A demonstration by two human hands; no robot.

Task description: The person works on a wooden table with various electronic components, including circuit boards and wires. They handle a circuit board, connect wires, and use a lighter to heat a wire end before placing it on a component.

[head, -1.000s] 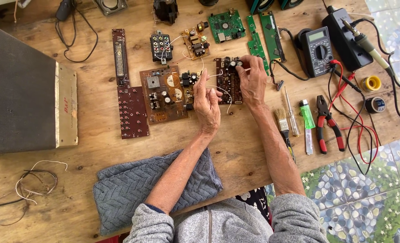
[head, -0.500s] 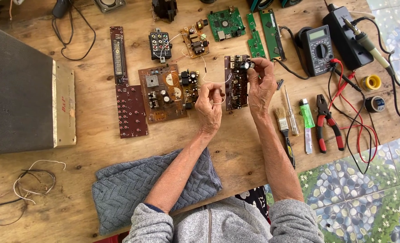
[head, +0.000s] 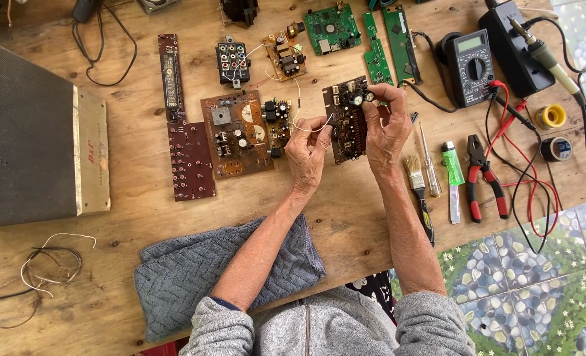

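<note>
Both hands grip the dark circuit board [head: 347, 125]: the left hand [head: 308, 153] pinches its left edge, the right hand [head: 386, 128] clasps its right edge. A brown board [head: 237, 135] lies on the table [head: 141, 217] just left of it.

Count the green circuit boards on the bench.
3. A squarish green board lies at the top centre, a small narrow green strip just to its right, and a long green strip right of that. More may be cut off beyond the top edge.
</note>
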